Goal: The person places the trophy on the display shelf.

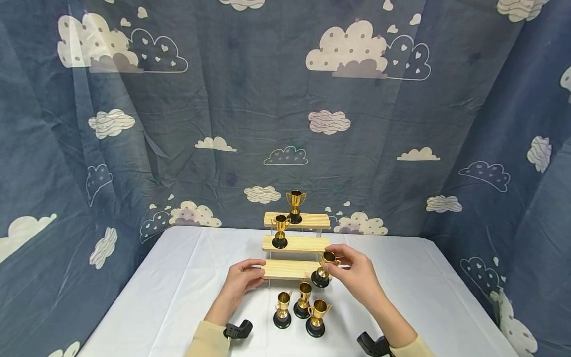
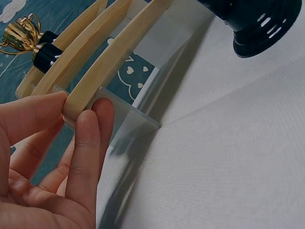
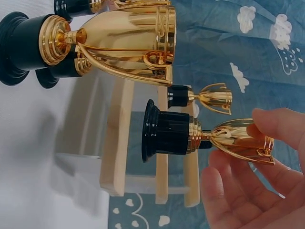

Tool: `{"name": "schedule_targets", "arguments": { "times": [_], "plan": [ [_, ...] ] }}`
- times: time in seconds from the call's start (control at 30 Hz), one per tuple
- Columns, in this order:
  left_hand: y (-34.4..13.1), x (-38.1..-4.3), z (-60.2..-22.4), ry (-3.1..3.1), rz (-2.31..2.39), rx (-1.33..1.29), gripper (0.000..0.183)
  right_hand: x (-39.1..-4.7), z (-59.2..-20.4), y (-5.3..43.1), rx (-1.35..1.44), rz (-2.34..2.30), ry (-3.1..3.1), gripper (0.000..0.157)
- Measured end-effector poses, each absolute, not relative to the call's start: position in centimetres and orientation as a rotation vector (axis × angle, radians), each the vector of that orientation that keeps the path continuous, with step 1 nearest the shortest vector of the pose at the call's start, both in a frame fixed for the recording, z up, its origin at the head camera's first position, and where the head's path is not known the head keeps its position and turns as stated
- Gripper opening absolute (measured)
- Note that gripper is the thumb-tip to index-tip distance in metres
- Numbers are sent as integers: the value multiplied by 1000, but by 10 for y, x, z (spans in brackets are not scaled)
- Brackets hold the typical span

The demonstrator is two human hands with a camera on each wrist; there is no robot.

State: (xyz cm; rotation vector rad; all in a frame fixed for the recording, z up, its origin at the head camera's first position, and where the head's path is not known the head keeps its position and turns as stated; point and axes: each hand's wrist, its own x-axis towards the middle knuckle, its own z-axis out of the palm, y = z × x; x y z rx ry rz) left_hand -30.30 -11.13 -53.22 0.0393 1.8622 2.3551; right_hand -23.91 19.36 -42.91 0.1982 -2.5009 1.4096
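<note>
Standing in head view: five trophies point(image 1: 305, 293), two on a three-board shelf point(image 1: 308, 244), three on the worktop point(image 1: 178, 297); a sixth trophy point(image 1: 320, 279), pinched by the right hand point(image 1: 357, 272) near the lowest board point(image 1: 285, 269). Left wrist: left hand point(image 2: 47, 198) gripping that board's end; one base point(image 2: 269, 26) cut off. Right wrist: fingers point(image 3: 276, 125) partly hiding the held cup.

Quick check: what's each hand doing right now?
Left hand: closed, fingers pinching the left end of the bottom shelf board.
Right hand: closed, holding a gold trophy by its cup.
</note>
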Motion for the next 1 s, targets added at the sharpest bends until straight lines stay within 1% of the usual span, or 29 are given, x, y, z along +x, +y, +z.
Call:
{"name": "schedule_targets", "arguments": {
  "times": [0.67,0.87,1.0],
  "plan": [
    [-112,-304,-534,1860,2352,36,35,-248,-421,190,231,1410,-2485,37],
    [-113,-305,-535,1858,2355,52,34,-252,-420,189,249,1411,-2477,41],
    [-112,-305,-535,1865,2353,45,35,-254,-419,189,264,1412,-2467,39]
  ]
}}
